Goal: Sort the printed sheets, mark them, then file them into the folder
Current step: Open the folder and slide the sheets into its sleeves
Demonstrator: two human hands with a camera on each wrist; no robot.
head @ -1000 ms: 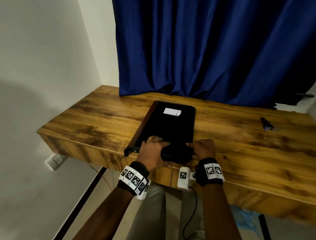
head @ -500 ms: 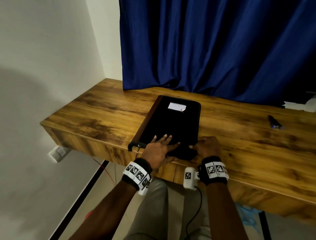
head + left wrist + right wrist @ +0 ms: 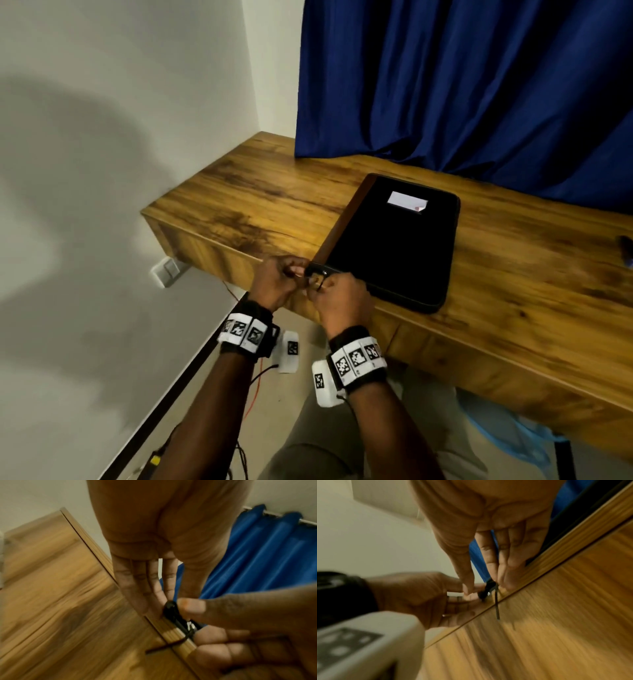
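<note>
A black folder (image 3: 394, 246) lies flat and zipped up on the wooden bench (image 3: 239, 205), near the front edge. It has a small white label (image 3: 407, 200) on top. Both hands meet at its near left corner. The left hand (image 3: 277, 286) has its fingertips pinching the black zip pull (image 3: 317, 272) there. The right hand (image 3: 342, 301) curls in beside it, and its fingers pinch the same little pull and the thin cord (image 3: 164, 646) that hangs from it.

I think the folder is stiff and flat, a bit heavy, and not easy to break. The pull is tiny and could slip, so it needs a tight pinch. One hand should hold the corner down while the other drags the zip around. No sheets show yet. A dark pen (image 3: 625, 248) lies far off at the right.
</note>
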